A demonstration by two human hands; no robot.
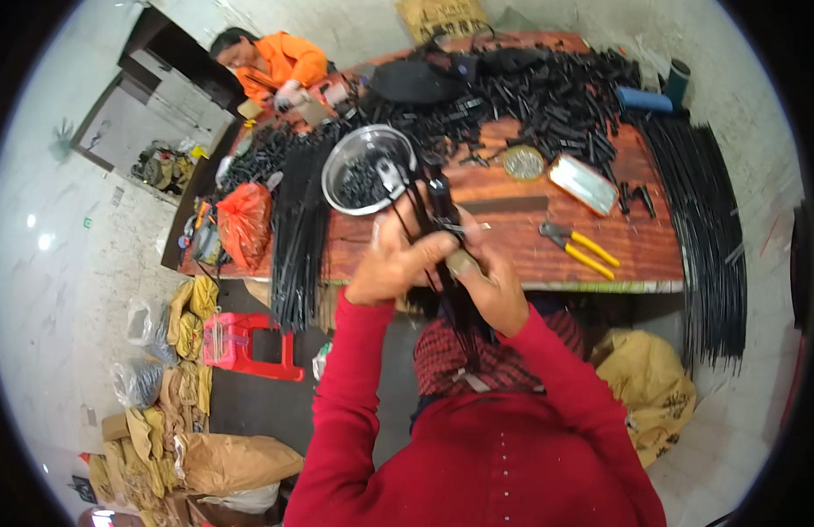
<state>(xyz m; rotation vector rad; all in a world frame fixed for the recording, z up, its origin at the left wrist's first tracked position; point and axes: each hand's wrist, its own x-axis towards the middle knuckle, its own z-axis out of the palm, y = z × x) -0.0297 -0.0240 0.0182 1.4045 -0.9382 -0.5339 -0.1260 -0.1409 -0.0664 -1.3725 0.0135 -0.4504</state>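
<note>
My left hand [396, 262] is closed round several thin black rods [462, 329], which run down toward my lap. In front of my chest, above the table's near edge, my right hand [497, 285] pinches close beside it. Between the two hands stands a dark, thick cylindrical piece [440, 200], and something small and pale lies at the right fingertips, too blurred to name. Just beyond my left hand is a steel bowl [329, 195] of small black parts [361, 183], with a shiny metal piece [390, 174] over its right side.
Pliers with yellow handles [591, 255], a white tray [584, 184] and a round tin [523, 163] lie to the right. Long black rods [701, 237] overhang both table ends. Black parts [547, 114] heap at the back. A person in orange [288, 61] works far left; a red stool [235, 342] stands below.
</note>
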